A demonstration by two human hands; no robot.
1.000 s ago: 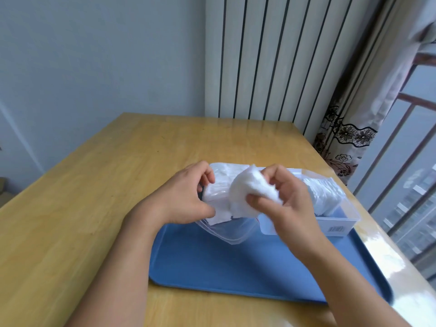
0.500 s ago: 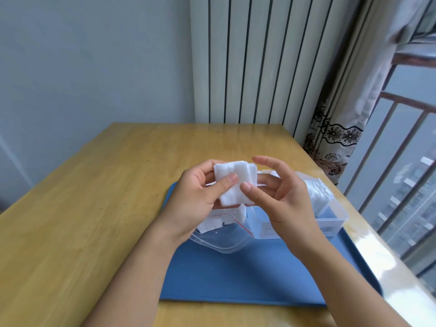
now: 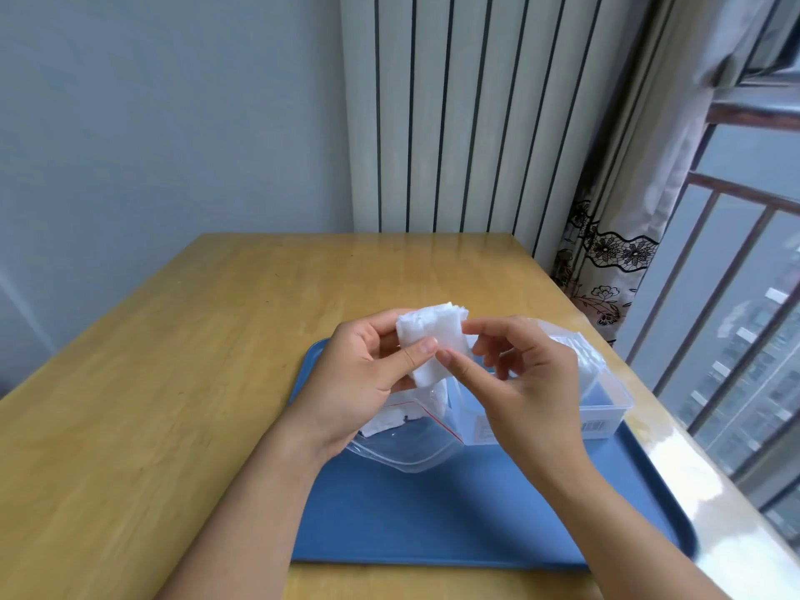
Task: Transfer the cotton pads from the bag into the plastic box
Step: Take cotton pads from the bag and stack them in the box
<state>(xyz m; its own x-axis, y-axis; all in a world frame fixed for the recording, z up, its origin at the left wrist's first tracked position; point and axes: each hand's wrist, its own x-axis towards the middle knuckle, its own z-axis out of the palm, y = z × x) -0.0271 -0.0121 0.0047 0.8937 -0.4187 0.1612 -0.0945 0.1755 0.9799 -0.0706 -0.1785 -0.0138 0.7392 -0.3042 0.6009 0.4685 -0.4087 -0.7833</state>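
Note:
A stack of white square cotton pads [image 3: 435,335] is held in the air above the bag. My left hand [image 3: 368,378] grips the stack, thumb across its front. My right hand [image 3: 519,374] pinches the stack's right edge between thumb and forefinger. Below them lies a clear zip bag [image 3: 411,443] with a red seal line and some white pads still inside. To its right stands the clear plastic box [image 3: 606,404], holding several white pads at its far end; my right hand hides part of it.
Bag and box sit on a blue tray [image 3: 476,513] on a wooden table [image 3: 173,383]. The table's right edge runs along a window with railings [image 3: 736,296]. A curtain [image 3: 606,262] hangs behind the table's far right corner, a radiator [image 3: 454,123] stands behind the table.
The pads came out of the bag in my right hand and were lifted; both hands now hold them as a squared stack, a little higher than before.

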